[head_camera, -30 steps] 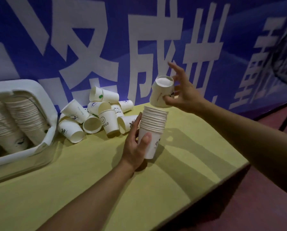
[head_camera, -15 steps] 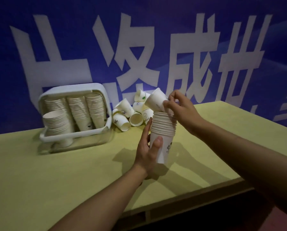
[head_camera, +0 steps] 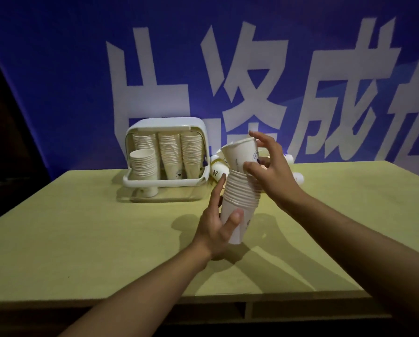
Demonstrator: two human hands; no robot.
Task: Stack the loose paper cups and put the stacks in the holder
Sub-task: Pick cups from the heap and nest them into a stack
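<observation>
My left hand grips the bottom of a stack of white paper cups held upright above the table. A single cup sits tilted in the stack's top, and my right hand holds it by the side with thumb and fingers. Loose cups lie on the table behind the stack, mostly hidden by my hands. The white holder stands at the back left with several stacks inside.
The yellow-green table ends in a front edge close to me. A blue banner with large white characters hangs right behind the table. Another loose cup lies behind my right wrist.
My right hand brought the single cup down from above the stack into its top. My view pulled back and swung left, so the holder now shows in full.
</observation>
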